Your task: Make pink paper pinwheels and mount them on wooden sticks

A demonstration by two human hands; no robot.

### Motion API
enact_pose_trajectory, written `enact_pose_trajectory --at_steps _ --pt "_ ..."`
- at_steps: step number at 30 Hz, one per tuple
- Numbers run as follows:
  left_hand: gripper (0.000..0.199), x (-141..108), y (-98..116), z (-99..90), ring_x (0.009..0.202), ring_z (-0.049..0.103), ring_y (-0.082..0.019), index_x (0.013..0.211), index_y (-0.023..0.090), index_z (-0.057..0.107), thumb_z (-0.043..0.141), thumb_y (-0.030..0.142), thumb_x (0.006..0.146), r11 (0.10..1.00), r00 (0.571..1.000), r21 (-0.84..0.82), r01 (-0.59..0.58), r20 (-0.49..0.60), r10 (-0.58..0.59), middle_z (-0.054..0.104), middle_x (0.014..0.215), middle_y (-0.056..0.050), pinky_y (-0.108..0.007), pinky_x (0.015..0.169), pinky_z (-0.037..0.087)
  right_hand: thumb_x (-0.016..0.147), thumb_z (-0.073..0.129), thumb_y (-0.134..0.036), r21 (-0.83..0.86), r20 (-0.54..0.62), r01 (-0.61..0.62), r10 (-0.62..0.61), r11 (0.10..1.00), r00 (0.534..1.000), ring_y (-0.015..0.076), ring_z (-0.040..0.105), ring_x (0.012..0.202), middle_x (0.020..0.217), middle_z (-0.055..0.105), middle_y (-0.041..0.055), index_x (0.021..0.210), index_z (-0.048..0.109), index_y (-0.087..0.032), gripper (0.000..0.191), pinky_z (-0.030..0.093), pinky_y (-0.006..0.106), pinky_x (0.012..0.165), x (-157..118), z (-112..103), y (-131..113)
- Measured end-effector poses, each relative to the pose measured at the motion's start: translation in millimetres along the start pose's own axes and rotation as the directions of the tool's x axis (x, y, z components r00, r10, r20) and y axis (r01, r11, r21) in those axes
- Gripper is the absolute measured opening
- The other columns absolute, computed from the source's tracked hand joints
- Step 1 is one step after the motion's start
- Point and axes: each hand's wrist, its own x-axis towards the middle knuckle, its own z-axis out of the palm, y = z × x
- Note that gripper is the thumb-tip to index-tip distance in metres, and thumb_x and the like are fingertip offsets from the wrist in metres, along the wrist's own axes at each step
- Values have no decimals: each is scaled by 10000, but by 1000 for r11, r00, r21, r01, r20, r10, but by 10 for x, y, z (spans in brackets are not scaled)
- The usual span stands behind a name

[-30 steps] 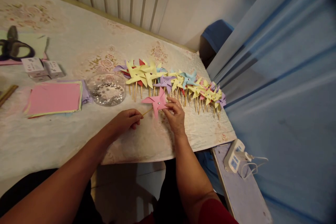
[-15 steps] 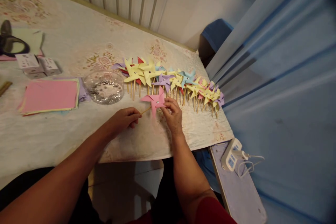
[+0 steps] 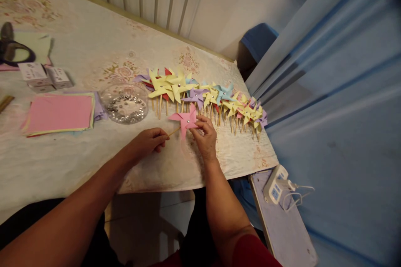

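Seemingly, my pink pinwheel (image 3: 185, 122) is assembled: above the tabletop (image 3: 150, 177), my left hand (image 3: 151, 139) grips its stick (image 3: 174, 132), my right hand (image 3: 206, 138) pinches its edge; finished pinwheels (image 3: 196, 95) line up beyond, flat paper (image 3: 61, 112) remains unused.

Stick: the lower end of the thin wooden stick (image 3: 174, 132) is lost inside the curled fingers of my left hand (image 3: 151, 139).
Blade: where the fingertips of my right hand (image 3: 204, 135) meet the pink paper pinwheel (image 3: 186, 122), I can't quite tell.
Row: yellow, purple, blue and red paper pinwheels (image 3: 196, 96) overlap towards the tabletop's right edge, too thickly for me to count.
Paper: the pink top sheet covers most of my coloured paper stack (image 3: 61, 112).
Boxes: print on the small white boxes (image 3: 33, 74) is too tiny to read.
Scissors: my dark-handled scissors (image 3: 8, 52) are cut off by the picture's left edge.
Tabletop: both left corners of the flowered, cloth-covered tabletop (image 3: 169, 179) fall outside my view.
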Motion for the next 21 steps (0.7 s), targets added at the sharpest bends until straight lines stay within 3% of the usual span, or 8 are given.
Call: enact_pose_trajectory --at_steps 11,15,21 --pt "241 -32 47 3 550 531 -138 714 183 656 665 421 676 1000 1000 -3 8 1 -8 579 608 13 -268 551 399 807 721 -312 -1 4 -22 22 1000 1000 204 640 1045 1089 676 72 804 695 -226 90 538 351 861 -9 40 -24" --pt "250 -25 50 -21 559 533 -138 734 182 660 659 426 682 1000 1000 1 8 -10 -8 579 618 14 -267 554 398 791 741 -328 41 4 -31 31 999 1000 222 627 1132 1163 674 81 832 696 -229 116 507 395 966 -1 -12 -9" --pt "256 -23 35 -25 558 540 -138 747 180 661 669 427 680 1000 1000 -16 3 -23 -3 582 628 16 -272 561 414 840 664 -365 212 -149 -136 170 968 974 219 632 1116 1130 699 81 885 689 -201 172 493 382 965 17 -113 81"
